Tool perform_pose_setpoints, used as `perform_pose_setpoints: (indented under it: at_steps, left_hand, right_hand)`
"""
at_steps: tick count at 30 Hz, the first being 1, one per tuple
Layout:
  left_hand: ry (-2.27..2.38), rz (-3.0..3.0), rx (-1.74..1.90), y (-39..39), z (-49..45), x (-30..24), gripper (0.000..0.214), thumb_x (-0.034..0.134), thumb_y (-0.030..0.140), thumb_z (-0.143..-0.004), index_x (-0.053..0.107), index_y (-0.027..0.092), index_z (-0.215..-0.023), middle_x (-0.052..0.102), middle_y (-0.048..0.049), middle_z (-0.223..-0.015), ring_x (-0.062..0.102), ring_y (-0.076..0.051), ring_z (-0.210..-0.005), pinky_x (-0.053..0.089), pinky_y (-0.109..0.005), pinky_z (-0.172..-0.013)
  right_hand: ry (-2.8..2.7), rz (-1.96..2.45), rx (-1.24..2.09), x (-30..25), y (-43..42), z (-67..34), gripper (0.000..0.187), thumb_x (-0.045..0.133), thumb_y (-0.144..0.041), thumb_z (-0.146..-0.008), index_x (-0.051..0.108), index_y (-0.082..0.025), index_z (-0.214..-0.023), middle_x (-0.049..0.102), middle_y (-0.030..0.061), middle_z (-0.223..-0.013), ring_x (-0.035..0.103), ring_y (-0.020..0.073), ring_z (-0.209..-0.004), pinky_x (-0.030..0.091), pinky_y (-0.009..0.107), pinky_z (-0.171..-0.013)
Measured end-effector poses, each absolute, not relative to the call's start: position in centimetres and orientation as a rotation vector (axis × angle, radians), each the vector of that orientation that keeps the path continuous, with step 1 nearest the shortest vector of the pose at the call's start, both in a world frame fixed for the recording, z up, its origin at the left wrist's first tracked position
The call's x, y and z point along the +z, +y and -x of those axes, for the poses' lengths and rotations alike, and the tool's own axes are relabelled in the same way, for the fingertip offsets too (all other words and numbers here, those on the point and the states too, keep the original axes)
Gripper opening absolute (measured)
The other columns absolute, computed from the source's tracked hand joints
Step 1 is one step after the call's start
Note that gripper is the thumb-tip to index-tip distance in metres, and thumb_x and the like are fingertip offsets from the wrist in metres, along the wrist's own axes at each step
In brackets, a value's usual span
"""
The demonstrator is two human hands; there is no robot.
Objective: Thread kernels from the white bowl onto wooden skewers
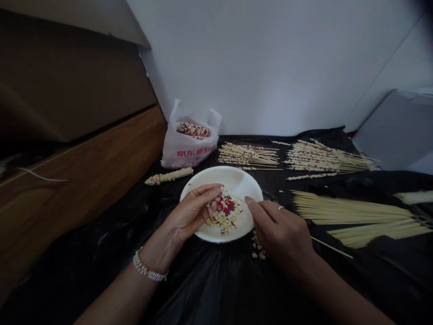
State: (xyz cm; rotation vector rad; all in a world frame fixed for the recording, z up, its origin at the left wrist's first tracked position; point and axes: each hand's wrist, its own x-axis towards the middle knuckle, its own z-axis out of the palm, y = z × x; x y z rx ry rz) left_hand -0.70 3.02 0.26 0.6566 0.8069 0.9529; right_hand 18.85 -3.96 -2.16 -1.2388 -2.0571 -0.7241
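Observation:
Over the white bowl (246,186), my left hand (196,207) has thumb and fingers closed on a corn kernel (222,188), with more kernels against the fingers. My right hand (282,228), wearing a ring, grips a bamboo skewer (333,248). The skewer's front part points left toward the pinched kernel, and its rear end sticks out behind the hand. Whether the tip has pierced the kernel is too small to tell. Loose corn kernels (221,222) lie in the bowl around a red and green flower print.
A plastic bag (189,151) holds corn cobs; a mostly stripped cob (171,176) lies before it. Kernel-threaded skewers (248,155) and a second such pile (318,158) lie behind. Bare skewers (352,210) spread right. Loose kernels (259,248) lie on the black plastic sheet (216,280).

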Motion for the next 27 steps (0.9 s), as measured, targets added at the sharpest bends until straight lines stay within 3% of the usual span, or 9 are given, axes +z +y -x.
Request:
perform_pose_setpoints:
  at_steps: [18, 22, 25, 27]
  left_hand:
    - [0.871, -0.758, 0.924, 2.6, 0.2, 0.0, 0.022, 0.081, 0.017, -0.065, 0.074, 0.009, -0.085, 0.064, 0.0008, -0.064, 0.052, -0.001, -0.051, 0.045, -0.01, -0.051]
    - [0.875, -0.823, 0.872, 2.1, -0.3, 0.0, 0.015, 0.079, 0.018, -0.068, 0.074, 0.01, -0.079, 0.064, 0.001, -0.062, 0.052, -0.001, -0.051, 0.041, -0.009, -0.049]
    - [0.825, -0.837, 0.838, 1.7, -0.5, 0.1, 0.009, 0.076, 0.014, -0.071, 0.073, 0.01, -0.078, 0.068, -0.0008, -0.069, 0.057, -0.003, -0.058, 0.045, -0.01, -0.057]
    - [0.793, -0.789, 0.846, 1.7, -0.5, 0.3, 0.013, 0.071, 0.01, -0.075, 0.073, 0.01, -0.088, 0.071, -0.0033, -0.077, 0.063, -0.006, -0.068, 0.05, -0.013, -0.068]
  right_hand:
    - [-2.07, 1.234, -0.61, -2.6, -4.1, -18.5, 0.029, 0.052, -0.009, -0.087, 0.064, -0.007, -0.114, 0.068, 0.0075, -0.081, 0.063, 0.0147, -0.074, 0.045, 0.025, -0.062]
    - [-2.073, 1.224, -0.601, -2.4, -4.1, -18.2, 0.028, 0.052, -0.009, -0.088, 0.064, -0.007, -0.112, 0.067, 0.007, -0.079, 0.063, 0.0139, -0.071, 0.044, 0.024, -0.061]
    - [-2.07, 1.205, -0.622, -2.2, -4.1, -18.1, 0.027, 0.051, -0.01, -0.088, 0.064, -0.007, -0.112, 0.067, 0.0066, -0.077, 0.062, 0.0138, -0.071, 0.043, 0.025, -0.061]
    - [-2.055, 1.22, -0.648, -2.1, -4.0, -18.3, 0.027, 0.052, -0.011, -0.088, 0.065, -0.009, -0.112, 0.067, 0.0058, -0.077, 0.062, 0.0133, -0.069, 0.041, 0.025, -0.06]
